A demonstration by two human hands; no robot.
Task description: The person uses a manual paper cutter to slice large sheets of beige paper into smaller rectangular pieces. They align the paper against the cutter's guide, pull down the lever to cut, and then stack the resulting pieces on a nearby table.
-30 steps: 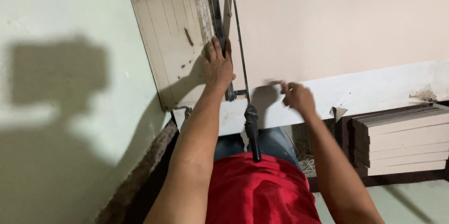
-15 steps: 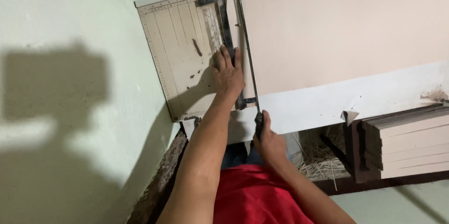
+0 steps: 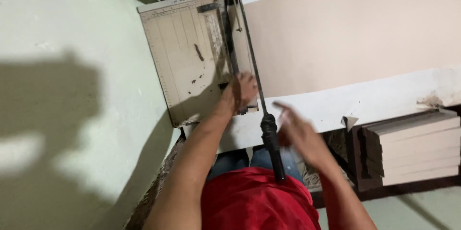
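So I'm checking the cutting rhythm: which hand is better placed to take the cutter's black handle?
Right, probably. The right hand hangs open just beside the black handle, apart from it, while the left hand is pressed flat on the sheet at the paper cutter's board, holding it in place.

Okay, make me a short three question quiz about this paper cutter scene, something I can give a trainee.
1. True or false: the left hand rests on the cutter board beside the blade arm.
2. Which does the right hand come closest to? A) the black handle B) the stack of boards C) the wall
3. Fill in: the large sheet lying right of the blade arm is pale ____.

Key:
1. True.
2. A; the right hand is open beside the black handle, not gripping it.
3. Pink, a peach-like tone.
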